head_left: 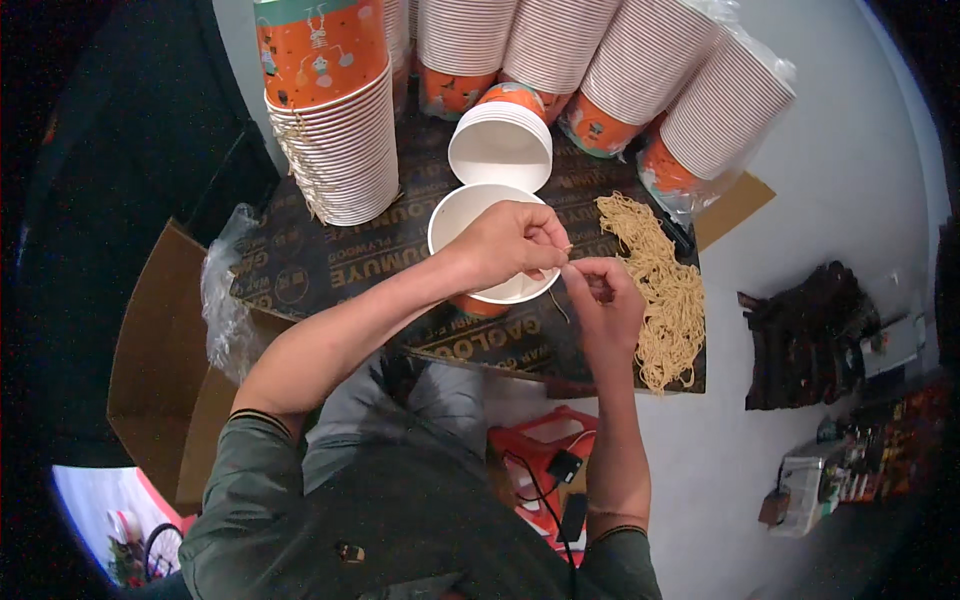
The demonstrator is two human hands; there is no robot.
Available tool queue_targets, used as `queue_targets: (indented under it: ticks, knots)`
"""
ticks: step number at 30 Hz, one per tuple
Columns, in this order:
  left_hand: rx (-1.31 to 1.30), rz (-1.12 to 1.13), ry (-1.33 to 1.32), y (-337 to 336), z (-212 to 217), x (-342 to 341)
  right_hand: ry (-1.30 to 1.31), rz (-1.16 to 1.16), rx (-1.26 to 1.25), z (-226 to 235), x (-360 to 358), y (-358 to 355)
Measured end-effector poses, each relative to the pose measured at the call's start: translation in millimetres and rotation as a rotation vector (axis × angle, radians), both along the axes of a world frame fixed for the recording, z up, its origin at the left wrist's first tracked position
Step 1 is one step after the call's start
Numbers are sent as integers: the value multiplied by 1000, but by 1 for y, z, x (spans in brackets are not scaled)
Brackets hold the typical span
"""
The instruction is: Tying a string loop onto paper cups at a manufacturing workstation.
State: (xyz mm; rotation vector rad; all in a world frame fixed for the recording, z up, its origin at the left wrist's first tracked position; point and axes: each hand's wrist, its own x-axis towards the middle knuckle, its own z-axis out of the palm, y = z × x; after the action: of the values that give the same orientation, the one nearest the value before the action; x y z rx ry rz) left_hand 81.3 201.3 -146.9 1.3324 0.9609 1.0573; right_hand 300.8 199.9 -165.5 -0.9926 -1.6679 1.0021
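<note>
An orange paper bucket (452, 218) with a white inside stands in front of me, its mouth facing up. My left hand (512, 243) reaches over its mouth, fingertips pinched at the right rim. Just right of it, my right hand (606, 298) is also closed in a pinch, its fingertips nearly meeting the left ones. A thin tan cord (558, 304) shows at the fingertips and hangs down outside the bucket. The fingers hide most of the cord and part of the rim. Beside my right hand lies a heap of tan cords (664, 310).
A tall stack of orange buckets (335, 150) with cords along its side stands at the left. Another bucket (505, 150) lies tipped behind mine. Several plastic-wrapped stacks (640, 75) line the back. An open carton (150, 360) and a red stool (545, 430) are below the dark plywood tabletop (350, 265).
</note>
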Motion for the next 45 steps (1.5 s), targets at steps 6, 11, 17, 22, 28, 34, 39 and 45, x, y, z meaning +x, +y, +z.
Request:
queue_targets:
  ticks: [6, 11, 17, 22, 28, 34, 39, 45]
  knots:
    - [-13, 44, -59, -1, 0, 2, -176, -33, 233, -2, -1, -1]
    - [68, 22, 79, -1, 1, 3, 67, 81, -81, -7, 4, 10]
    - [264, 38, 286, -7, 8, 2, 203, 187, -278, 4, -1, 11]
    - [420, 97, 351, -13, 17, 6, 167, 215, -242, -2, 5, 21]
    - [688, 184, 635, -14, 14, 6, 122, 238, -275, -5, 6, 25]
    - [729, 212, 698, -14, 16, 9, 145, 319, -216, -8, 6, 27]
    - [618, 203, 518, -13, 18, 9, 254, 296, -251, -17, 6, 30]
    - [501, 164, 404, -9, 15, 8, 230, 368, -285, -15, 7, 32]
